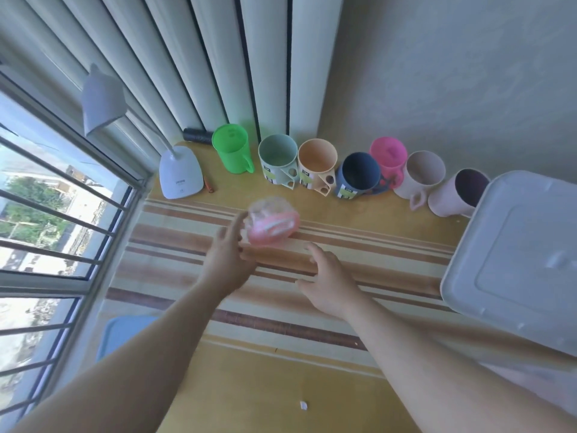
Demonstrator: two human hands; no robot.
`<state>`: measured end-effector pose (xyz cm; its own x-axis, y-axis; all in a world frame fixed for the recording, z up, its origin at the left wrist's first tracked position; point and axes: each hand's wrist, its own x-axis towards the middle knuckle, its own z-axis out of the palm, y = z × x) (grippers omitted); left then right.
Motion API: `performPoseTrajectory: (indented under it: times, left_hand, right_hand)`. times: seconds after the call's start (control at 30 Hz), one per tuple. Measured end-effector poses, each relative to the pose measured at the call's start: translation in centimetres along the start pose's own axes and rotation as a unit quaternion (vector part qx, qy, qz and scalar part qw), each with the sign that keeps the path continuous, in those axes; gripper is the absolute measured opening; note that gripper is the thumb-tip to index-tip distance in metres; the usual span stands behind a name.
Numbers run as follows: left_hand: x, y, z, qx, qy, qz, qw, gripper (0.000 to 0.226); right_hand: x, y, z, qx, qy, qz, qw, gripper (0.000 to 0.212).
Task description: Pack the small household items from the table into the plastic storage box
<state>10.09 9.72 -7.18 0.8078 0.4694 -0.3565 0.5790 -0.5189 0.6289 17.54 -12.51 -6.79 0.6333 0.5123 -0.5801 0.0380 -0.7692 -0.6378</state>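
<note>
A small pink and clear plastic container [272,225] is tilted and motion-blurred over the striped cloth [359,264], in front of the cup row. My left hand [229,260] has its fingertips and thumb on the container's left edge. My right hand [327,285] hovers just right of it, fingers apart and holding nothing. The grey-white plastic storage box [515,260] stands at the right with its lid on. Along the wall stand a green cup [231,148], a pale green cup [278,157], an orange cup [317,164], a dark blue cup [359,175], a pink cup [388,157] and two pale pink cups [423,175].
A white desk lamp [180,175] stands at the back left by the barred window [46,229]. A black roll [197,135] lies behind the green cup. A blue lid [125,334] lies at the table's left front. A paper scrap [303,405] lies near the front edge.
</note>
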Motion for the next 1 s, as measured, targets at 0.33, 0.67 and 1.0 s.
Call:
performPoseTrajectory:
  times: [0.33,0.67,1.0]
  left_hand:
    - [-0.7,6.1,4.3,-0.074,-0.017,0.059,0.995,0.058]
    - [-0.1,8.2,10.7,-0.203,-0.189,-0.021,0.961,0.092]
    - [-13.7,7.3,9.6,-0.320,-0.250,-0.064,0.911,0.095]
  right_hand:
    - [-0.3,4.5,-3.2,0.153,0.105,0.116,0.976,0.098]
    - [2.4,5.2,-4.8,-0.010,0.047,0.004,0.999,0.145]
    - [-10.6,7.7,-2.1,0.038,0.075,-0.052,0.995,0.135]
